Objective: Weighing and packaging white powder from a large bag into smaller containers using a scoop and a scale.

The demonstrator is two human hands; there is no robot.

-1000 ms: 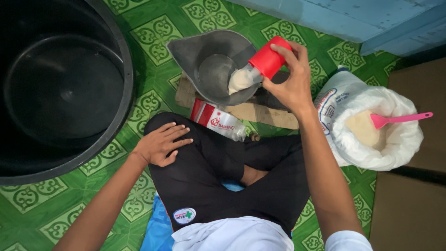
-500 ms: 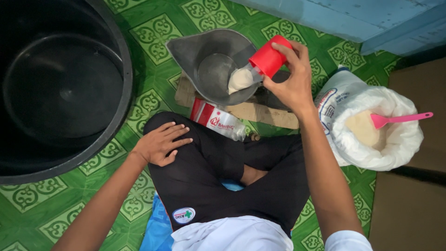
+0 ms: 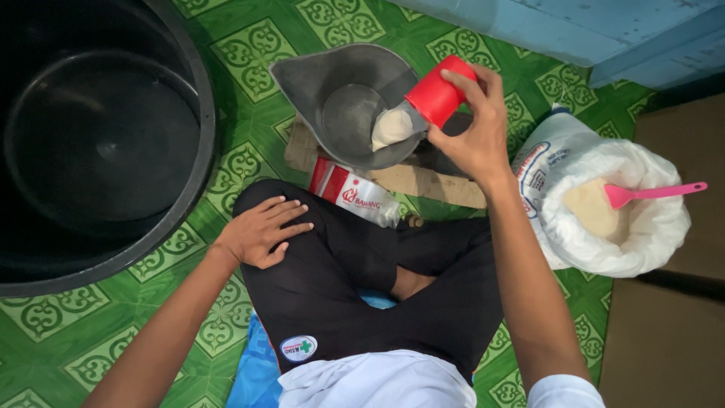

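My right hand (image 3: 472, 132) grips a red cup (image 3: 438, 94), tipped on its side with its mouth over a grey metal scoop pan (image 3: 317, 83). Pale powder (image 3: 391, 127) spills from the cup into the pan. The pan rests on a flat brown block (image 3: 423, 180) on the floor. My left hand (image 3: 260, 230) lies flat on my left knee, fingers spread, holding nothing. A red-and-white plastic packet (image 3: 351, 195) lies in front of my crossed legs, just below the pan.
A large black tub (image 3: 98, 143) fills the left side. An open white sack of pale powder (image 3: 604, 208) with a pink scoop (image 3: 649, 193) in it stands at the right. Green patterned floor lies around; a blue wall (image 3: 574, 30) runs along the top right.
The red cup has tipped slightly more and more powder has slid into the pan. My left hand has stayed on the knee.
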